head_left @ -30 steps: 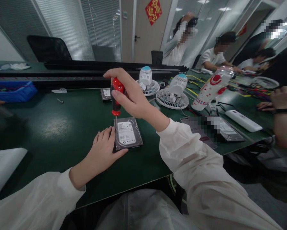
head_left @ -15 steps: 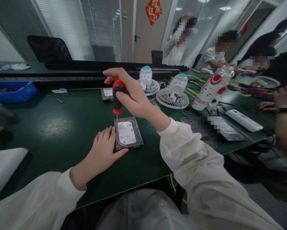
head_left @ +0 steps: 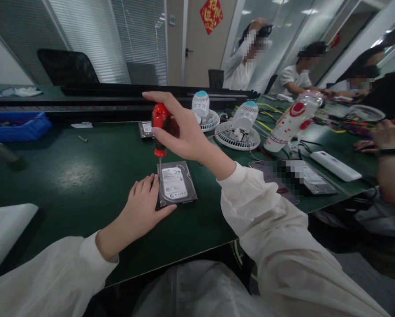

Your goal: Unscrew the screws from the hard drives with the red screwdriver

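Observation:
A hard drive (head_left: 175,182) with a white label lies flat on the green table (head_left: 85,189), right in front of me. My left hand (head_left: 141,200) holds it along its left side, the thumb at the near edge and the fingers at the left edge. My right hand (head_left: 182,127) is closed around the handle of a red and black screwdriver (head_left: 160,125), its forefinger lifted off to the far left. The screwdriver stands nearly upright, its shaft going down to the drive's upper left edge. My left fingertips hide where the tip meets the drive.
Behind the right hand is a second hard drive (head_left: 146,130). Two white fans (head_left: 237,132) and a transparent bottle (head_left: 293,121) stand at the right, with a white power bank (head_left: 336,166). A blue bin (head_left: 17,125) is at the left. Co-workers sit at the right and far side.
My right hand has turned slightly on the screwdriver, and the handle has shifted a little to the left. My left hand and the hard drive have stayed in place.

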Demonstrator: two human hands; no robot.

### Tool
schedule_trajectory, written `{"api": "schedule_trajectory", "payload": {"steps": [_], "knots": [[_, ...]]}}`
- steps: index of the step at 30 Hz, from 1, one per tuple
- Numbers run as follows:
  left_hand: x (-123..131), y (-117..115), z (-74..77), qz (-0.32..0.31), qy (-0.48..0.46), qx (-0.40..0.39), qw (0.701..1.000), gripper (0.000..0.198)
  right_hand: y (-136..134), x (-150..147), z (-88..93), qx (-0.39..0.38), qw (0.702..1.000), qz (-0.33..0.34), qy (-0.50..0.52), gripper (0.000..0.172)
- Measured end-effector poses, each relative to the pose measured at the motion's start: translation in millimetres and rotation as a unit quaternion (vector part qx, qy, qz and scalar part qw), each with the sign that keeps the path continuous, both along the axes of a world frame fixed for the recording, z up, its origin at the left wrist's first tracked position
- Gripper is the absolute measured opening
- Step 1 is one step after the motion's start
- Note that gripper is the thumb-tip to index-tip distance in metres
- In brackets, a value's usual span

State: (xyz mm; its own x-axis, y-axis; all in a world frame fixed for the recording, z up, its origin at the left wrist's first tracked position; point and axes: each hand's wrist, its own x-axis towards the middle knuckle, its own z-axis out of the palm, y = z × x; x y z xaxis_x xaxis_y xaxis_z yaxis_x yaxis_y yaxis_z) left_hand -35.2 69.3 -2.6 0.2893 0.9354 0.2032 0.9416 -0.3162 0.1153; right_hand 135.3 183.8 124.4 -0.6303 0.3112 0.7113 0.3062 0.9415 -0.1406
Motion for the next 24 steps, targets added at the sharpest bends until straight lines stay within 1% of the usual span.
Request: {"api": "schedule_trajectory", "payload": {"steps": [2, 6, 8, 11, 13, 17, 18, 21, 24], "knots": [[-0.6, 0.3, -0.2, -0.002, -0.005, 0.003, 1.000, 0.088, 0.3, 0.1, 1.8, 0.001, 0.999, -0.001, 0.033, 0.048], [-1.2, 0.6, 0.5, -0.001, -0.003, -0.007, 1.000, 0.091, -0.2, 0.7, 4.3, -0.003, 0.999, -0.005, 0.034, 0.044], [-1.1, 0.4, 0.6, -0.002, 0.002, -0.009, 1.000, 0.091, -0.7, 1.0, 4.1, -0.009, 0.999, 0.016, 0.037, 0.043], [-0.9, 0.3, 0.3, -0.002, 0.008, -0.007, 1.000, 0.092, -1.1, 0.9, 3.2, -0.012, 0.998, 0.050, 0.044, 0.046], [-1.0, 0.4, 0.0, -0.002, 0.012, -0.011, 1.000, 0.092, -1.8, 0.4, 3.5, -0.008, 0.998, 0.039, 0.053, 0.046], [-1.7, 0.8, -1.0, -0.006, 0.010, -0.012, 1.000, 0.092, -4.8, 0.5, 6.6, -0.024, 0.997, -0.044, 0.055, 0.043], [-1.8, 0.9, -1.3, -0.008, 0.008, -0.009, 1.000, 0.092, -5.6, 0.8, 7.4, -0.028, 0.997, -0.055, 0.054, 0.042], [-1.9, 0.8, -1.8, -0.012, 0.004, -0.002, 1.000, 0.089, -6.7, 2.2, 8.4, -0.016, 0.997, -0.041, 0.058, 0.041], [-1.4, 0.4, -1.0, -0.009, -0.001, -0.001, 1.000, 0.089, -6.1, 1.9, 6.9, -0.002, 0.999, -0.028, 0.025, 0.050]]}}
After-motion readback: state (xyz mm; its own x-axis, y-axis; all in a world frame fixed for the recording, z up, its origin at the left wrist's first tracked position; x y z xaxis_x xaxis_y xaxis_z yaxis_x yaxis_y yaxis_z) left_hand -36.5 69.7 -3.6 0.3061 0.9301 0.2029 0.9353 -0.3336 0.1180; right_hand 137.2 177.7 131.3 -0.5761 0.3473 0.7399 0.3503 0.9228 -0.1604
